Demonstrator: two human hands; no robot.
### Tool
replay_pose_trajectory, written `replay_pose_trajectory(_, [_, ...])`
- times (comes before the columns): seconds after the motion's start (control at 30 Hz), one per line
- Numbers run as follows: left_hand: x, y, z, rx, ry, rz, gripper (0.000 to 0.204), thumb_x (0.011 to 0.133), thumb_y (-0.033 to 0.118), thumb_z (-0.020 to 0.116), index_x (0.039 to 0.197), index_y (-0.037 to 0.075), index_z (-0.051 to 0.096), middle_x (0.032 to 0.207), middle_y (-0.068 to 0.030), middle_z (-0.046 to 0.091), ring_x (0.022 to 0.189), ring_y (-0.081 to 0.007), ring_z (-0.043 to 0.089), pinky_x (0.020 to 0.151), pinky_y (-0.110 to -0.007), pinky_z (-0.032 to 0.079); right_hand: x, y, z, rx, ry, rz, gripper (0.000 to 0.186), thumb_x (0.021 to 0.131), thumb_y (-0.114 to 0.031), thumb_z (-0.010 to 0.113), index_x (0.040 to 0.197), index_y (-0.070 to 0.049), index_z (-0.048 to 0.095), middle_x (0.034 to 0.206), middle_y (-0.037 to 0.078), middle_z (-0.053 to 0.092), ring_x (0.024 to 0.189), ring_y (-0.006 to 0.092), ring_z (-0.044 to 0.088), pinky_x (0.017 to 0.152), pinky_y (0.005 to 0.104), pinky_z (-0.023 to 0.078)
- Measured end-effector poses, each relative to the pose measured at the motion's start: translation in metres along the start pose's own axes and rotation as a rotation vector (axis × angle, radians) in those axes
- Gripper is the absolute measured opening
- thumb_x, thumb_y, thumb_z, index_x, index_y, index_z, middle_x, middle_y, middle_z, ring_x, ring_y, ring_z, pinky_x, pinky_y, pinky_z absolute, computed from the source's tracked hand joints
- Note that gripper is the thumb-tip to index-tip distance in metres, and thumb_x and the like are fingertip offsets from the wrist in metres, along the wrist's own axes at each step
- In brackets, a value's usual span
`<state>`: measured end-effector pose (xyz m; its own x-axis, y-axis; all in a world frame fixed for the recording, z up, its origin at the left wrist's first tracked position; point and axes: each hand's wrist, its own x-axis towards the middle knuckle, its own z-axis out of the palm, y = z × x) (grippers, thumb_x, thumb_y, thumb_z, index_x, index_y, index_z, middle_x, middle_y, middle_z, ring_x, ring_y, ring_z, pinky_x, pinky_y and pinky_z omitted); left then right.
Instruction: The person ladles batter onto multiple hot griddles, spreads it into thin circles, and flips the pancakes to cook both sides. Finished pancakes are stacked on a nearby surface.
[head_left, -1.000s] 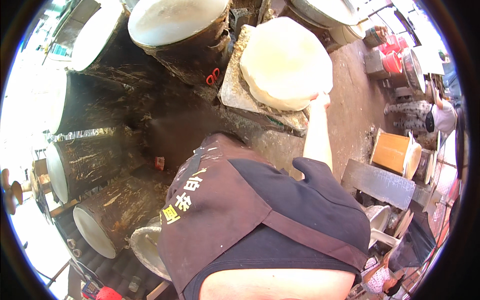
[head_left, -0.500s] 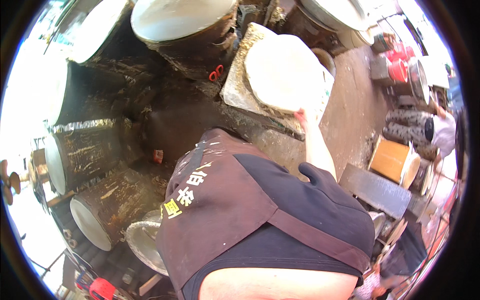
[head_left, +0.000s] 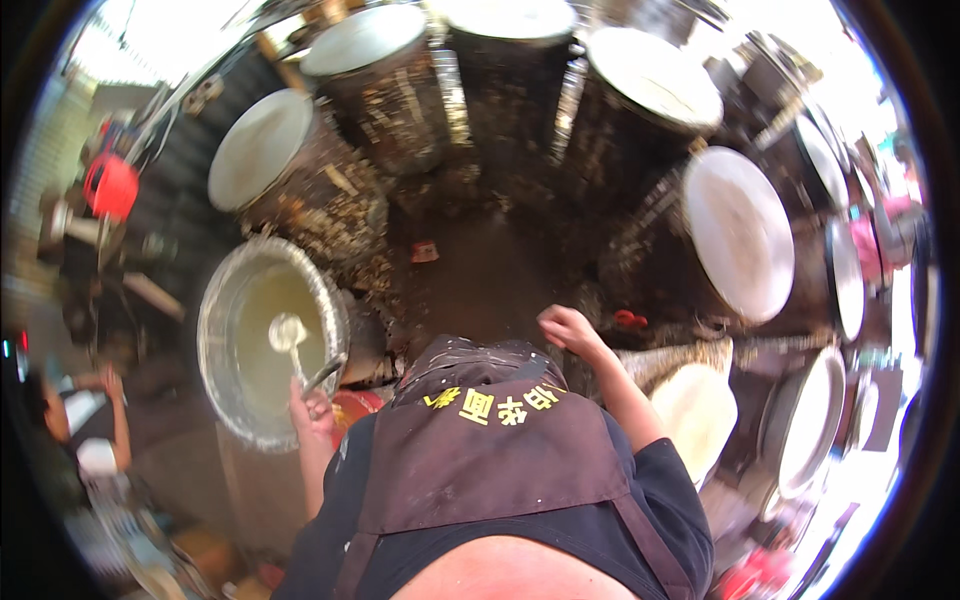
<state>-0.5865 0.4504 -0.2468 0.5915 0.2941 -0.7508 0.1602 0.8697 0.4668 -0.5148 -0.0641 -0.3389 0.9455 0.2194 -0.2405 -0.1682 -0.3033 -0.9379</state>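
My left hand [head_left: 314,412] is closed on the handle of a ladle [head_left: 287,333]. The ladle's pale round bowl is over or in cloudy, yellowish liquid [head_left: 262,375] inside a wide basin [head_left: 212,330] with a crusted whitish rim. A dark bar [head_left: 326,371] sticks out beside this hand; whether it belongs to the ladle, I cannot tell. My right hand [head_left: 568,328] hangs in front of my brown apron [head_left: 490,455], fingers curled, slightly blurred, with nothing visible in them. Near that arm lies a large pale round slab [head_left: 697,415].
Dark, crusted drums with whitish tops [head_left: 740,235] curve around the front. Red scissor handles [head_left: 630,319] show beside one. A small red packet [head_left: 424,251] lies on the dark floor. At the left are a red bucket [head_left: 112,187] and another person [head_left: 90,425].
My view and body have turned left, toward the basin. My right hand has left the pale round slab. My left hand, out of sight before, now shows with the ladle.
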Motion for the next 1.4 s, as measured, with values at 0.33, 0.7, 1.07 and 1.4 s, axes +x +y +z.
replay_pose_trajectory(0.33, [0.008,-0.003,0.003,0.227,0.011,0.055,0.030,0.095,0.045,0.053,0.111,0.019,0.050,0.058,0.0053,0.037,0.042,-0.0036,0.029,0.036,-0.020,0.020,0.119,-0.244,0.312,-0.738,-1.130,-0.682,0.047,0.085,-0.030,0.062,0.123,-0.003,0.050,0.102,0.022,0.064,0.097,0.0363,0.063,0.084,0.0440,0.049])
replay_pose_trajectory(0.7, [0.080,0.049,-0.121,1.348,0.282,0.359,0.059,0.092,0.017,0.055,0.146,0.010,0.032,0.083,-0.0117,0.062,0.065,-0.0205,0.059,0.060,-0.034,0.051,0.157,-0.195,0.297,-0.273,-0.696,0.130,0.039,0.090,-0.020,0.062,0.127,-0.009,0.056,0.073,0.005,0.061,0.055,0.0091,0.054,0.054,0.0284,0.048])
replay_pose_trajectory(1.07, [0.072,0.073,-0.190,1.746,0.003,0.306,0.059,0.089,0.014,0.056,0.145,0.015,0.035,0.071,-0.0192,0.062,0.064,-0.0334,0.062,0.060,-0.043,0.048,0.122,-0.188,0.229,-0.351,-0.393,0.111,0.046,0.091,-0.012,0.056,0.136,-0.012,0.049,0.074,0.004,0.062,0.053,0.0087,0.053,0.050,0.0255,0.044])
replay_pose_trajectory(1.4, [0.139,0.095,-0.134,1.797,-0.195,0.372,0.053,0.092,0.027,0.054,0.141,0.016,0.038,0.066,-0.0067,0.055,0.054,-0.0196,0.052,0.051,-0.034,0.044,0.120,-0.173,0.220,-0.509,-0.472,-0.066,0.048,0.088,-0.005,0.057,0.136,-0.010,0.049,0.073,0.006,0.062,0.057,0.0119,0.056,0.056,0.0285,0.048])
